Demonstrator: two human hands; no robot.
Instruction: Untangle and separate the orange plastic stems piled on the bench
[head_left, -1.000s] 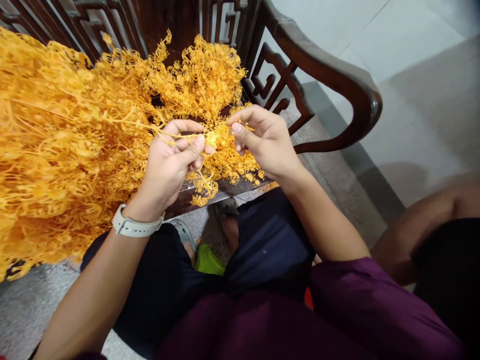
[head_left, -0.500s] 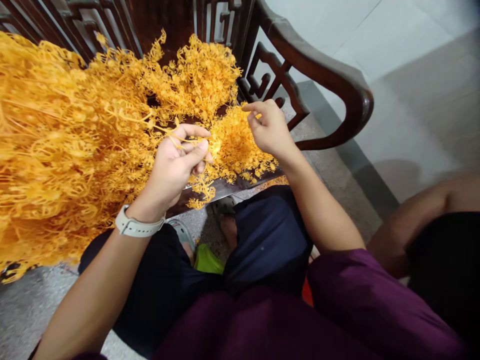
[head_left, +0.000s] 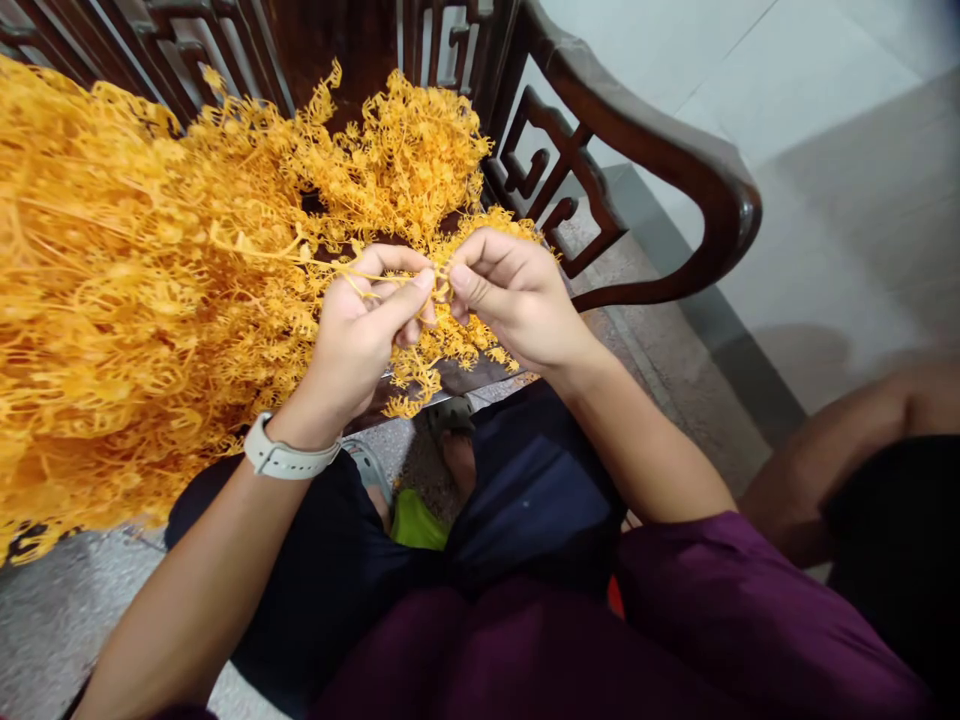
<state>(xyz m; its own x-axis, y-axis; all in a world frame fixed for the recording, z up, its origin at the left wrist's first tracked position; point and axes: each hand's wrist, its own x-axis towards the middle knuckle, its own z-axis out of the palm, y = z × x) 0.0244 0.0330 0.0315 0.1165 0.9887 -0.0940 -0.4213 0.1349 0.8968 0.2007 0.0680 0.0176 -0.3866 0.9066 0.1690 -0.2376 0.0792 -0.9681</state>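
Observation:
A big heap of orange plastic sprigs (head_left: pixel 135 300) lies on the seat of a dark wooden chair (head_left: pixel 645 140) in front of me. My left hand (head_left: pixel 360 335), with a pale watch band at the wrist, is closed in a pinch on a thin orange sprig stem (head_left: pixel 375 275) that runs back into the heap. My right hand (head_left: pixel 510 295) is closed too, its fingertips pinching the tip of that same sprig right beside my left thumb. A smaller pile of orange pieces (head_left: pixel 465 340) lies under both hands.
The chair's curved armrest (head_left: pixel 697 170) and carved lattice back stand to the right and behind the heap. My dark-clad knees (head_left: pixel 525 480) and a green sandal (head_left: pixel 416 520) are below. Another person's arm and dark clothing (head_left: pixel 862 470) are at the right. Pale floor tiles lie beyond.
My right hand, which had reached out to the small pile on the right, has come back left and now pinches the sprig held by my left hand.

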